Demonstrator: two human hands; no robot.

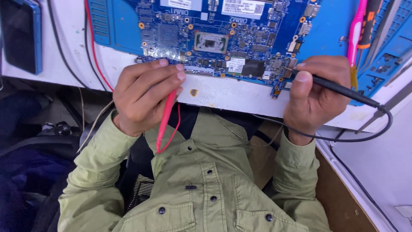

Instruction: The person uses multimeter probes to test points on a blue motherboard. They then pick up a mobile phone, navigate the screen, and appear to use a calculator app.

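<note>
Head view: blue circuit board point(223, 38) lies on white surface point(231, 96). Left hand point(143, 96) pinches red probe point(165, 120) at the board's near edge; right hand point(315, 96) grips black probe point(339, 89), tip on board. Phone point(21, 34) far left.

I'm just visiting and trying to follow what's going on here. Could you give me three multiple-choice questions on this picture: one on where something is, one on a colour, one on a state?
1. Where does the dark phone lie?
A. at the picture's top left, on the white bench
B. on the circuit board
C. in the right hand

2. What colour is the probe in the left hand?
A. black
B. red
C. green

3. How is the black probe held?
A. lying loose on the bench
B. pinched in the right hand's fingers, tip at the blue circuit board's edge
C. hanging from its cable

Answers: 1 A, it rests beside the board, by the bench's far corner. 2 B, the red probe runs down from that fist. 3 B, thumb and forefinger grip it.
</note>
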